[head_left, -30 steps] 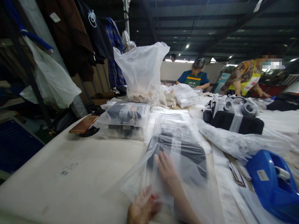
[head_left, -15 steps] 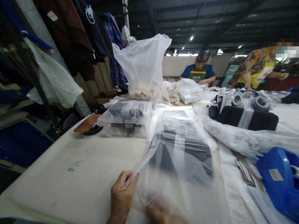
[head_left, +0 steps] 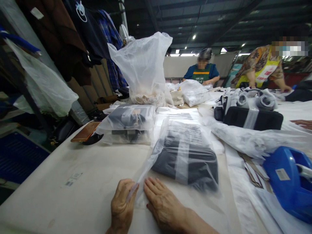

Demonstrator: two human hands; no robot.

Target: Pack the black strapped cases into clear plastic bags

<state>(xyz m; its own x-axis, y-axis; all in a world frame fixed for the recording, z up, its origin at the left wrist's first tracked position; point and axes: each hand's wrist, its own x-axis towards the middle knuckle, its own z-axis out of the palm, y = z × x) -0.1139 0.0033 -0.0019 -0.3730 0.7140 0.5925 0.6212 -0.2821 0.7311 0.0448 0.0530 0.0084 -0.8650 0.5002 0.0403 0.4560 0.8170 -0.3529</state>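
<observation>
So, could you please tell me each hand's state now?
Left hand: closed, pinching the translucent plastic bag.
Right hand: open, palm down at the bag.

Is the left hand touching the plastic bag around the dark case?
Touching. The head view shows the left hand pinching a gathered edge of the plastic bag.

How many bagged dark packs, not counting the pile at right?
3 visible: the front pack just beyond the right hand, and, stacked farther back on the left, the upper pack and lower pack. Others may be hidden.
</observation>
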